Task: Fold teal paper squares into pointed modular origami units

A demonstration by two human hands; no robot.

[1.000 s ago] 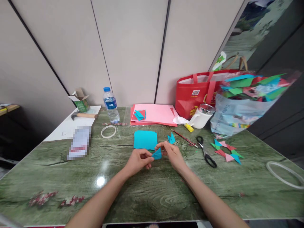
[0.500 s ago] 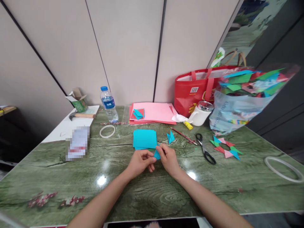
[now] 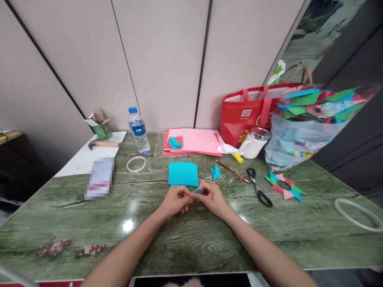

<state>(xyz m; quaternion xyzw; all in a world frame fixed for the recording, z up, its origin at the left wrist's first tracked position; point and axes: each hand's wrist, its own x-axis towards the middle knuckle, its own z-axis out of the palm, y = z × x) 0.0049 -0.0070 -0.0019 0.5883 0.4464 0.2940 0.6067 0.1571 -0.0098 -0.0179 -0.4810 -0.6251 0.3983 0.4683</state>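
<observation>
Between my fingertips is a small folded piece of blue paper (image 3: 198, 191), mostly hidden by the fingers. My left hand (image 3: 177, 201) pinches its left end, and my right hand (image 3: 213, 197) grips it from the right with thumb and fingers. Just beyond the hands lies a stack of blue paper sheets (image 3: 183, 174). To the right of that stack a folded blue paper piece (image 3: 215, 172) stands on the green wood-patterned table (image 3: 191, 247). A ring of folded paper pieces (image 3: 279, 178) in red, pink, green and blue lies farther right.
Scissors (image 3: 259, 188) and a pencil (image 3: 231, 170) lie right of the stack. Behind are pink paper (image 3: 197, 139), a white mug (image 3: 254, 144), a red bag (image 3: 239, 107) and a plastic bag (image 3: 293, 139) of folded paper. Leftward are a bottle (image 3: 139, 129), tape ring (image 3: 136, 164) and hammer (image 3: 104, 144).
My right hand has turned and come lower, its fingers now nearer the left hand's. Less of the blue paper piece shows. The whole view has shifted slightly.
</observation>
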